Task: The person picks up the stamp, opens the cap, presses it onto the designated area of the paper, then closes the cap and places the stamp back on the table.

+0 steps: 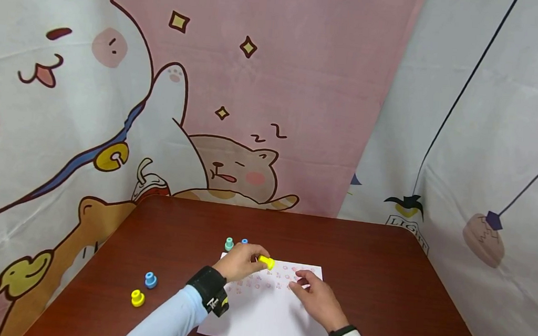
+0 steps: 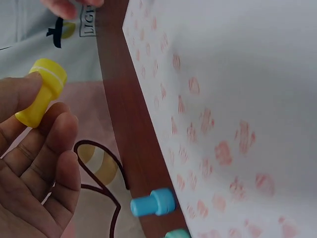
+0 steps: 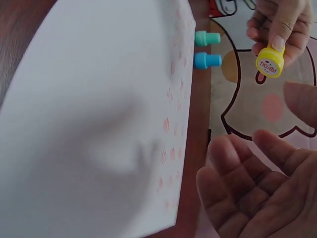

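Note:
Above the far part of a white paper (image 1: 266, 321), my left hand (image 1: 241, 262) pinches a yellow stamp (image 1: 267, 262) by its handle. The stamp's round printed face (image 3: 270, 66) shows in the right wrist view, marked with red characters. To the right, my right hand (image 1: 318, 298) hovers over the paper with fingers spread and loosely bent, holding nothing. Rows of small red stamped prints (image 2: 223, 152) cover the paper's far part. Just past its far edge stand a teal stamp (image 1: 228, 244) and a blue stamp (image 2: 153, 202).
On the left of the brown table (image 1: 374, 271) stand another blue stamp (image 1: 150, 280) and another yellow stamp (image 1: 137, 298). A cloth backdrop with cartoon animals (image 1: 245, 171) hangs behind the table.

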Action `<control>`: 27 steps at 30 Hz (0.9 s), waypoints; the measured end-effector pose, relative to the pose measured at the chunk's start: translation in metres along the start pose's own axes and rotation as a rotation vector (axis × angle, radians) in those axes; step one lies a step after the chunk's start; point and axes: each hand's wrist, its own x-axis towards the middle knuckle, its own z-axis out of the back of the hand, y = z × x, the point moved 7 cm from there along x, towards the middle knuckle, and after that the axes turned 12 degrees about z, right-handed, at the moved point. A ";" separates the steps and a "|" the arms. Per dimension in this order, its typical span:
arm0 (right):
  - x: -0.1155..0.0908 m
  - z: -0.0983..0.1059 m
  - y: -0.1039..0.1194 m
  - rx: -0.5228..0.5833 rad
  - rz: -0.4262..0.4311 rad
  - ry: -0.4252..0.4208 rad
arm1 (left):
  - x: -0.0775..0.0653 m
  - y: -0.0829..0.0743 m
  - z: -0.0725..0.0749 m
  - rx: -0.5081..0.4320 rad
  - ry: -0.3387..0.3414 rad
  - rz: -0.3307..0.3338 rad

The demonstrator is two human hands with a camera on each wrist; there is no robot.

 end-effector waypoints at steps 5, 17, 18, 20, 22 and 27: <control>-0.001 0.003 0.007 -0.206 0.081 0.017 | 0.008 -0.002 0.009 0.068 -0.028 -0.027; -0.006 0.000 0.014 -0.419 0.100 0.103 | 0.033 -0.010 0.026 0.291 -0.093 -0.079; -0.007 -0.001 0.014 -0.420 0.096 0.112 | 0.035 -0.010 0.027 0.310 -0.097 -0.076; -0.008 -0.002 0.012 -0.423 0.090 0.128 | 0.041 -0.009 0.026 0.348 -0.104 -0.062; -0.008 -0.004 0.011 -0.424 0.085 0.142 | 0.047 -0.008 0.025 0.385 -0.107 -0.046; -0.009 -0.006 0.009 -0.427 0.066 0.175 | 0.059 -0.005 0.020 0.480 -0.113 -0.029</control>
